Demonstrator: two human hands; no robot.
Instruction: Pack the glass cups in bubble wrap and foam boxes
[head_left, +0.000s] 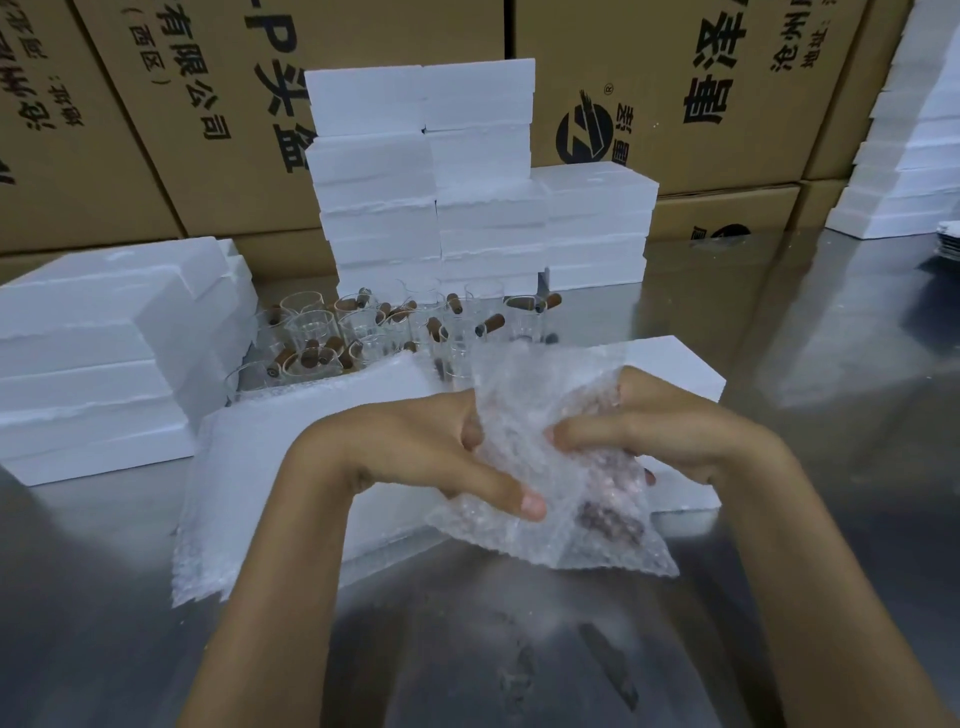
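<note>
Bubble wrap bundle between both hands; left hand grip, right hand grip clasp it.

left hand + right hand: grip bubble wrap | glass cups behind | foam boxes stacked

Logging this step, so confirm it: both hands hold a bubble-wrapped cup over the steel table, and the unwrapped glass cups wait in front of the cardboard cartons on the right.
Wrong on one point. The head view shows the unwrapped glass cups in front of the stacked white foam boxes, left of centre. Both the left hand and right hand do hold the bubble-wrapped cup over the steel table.
</note>
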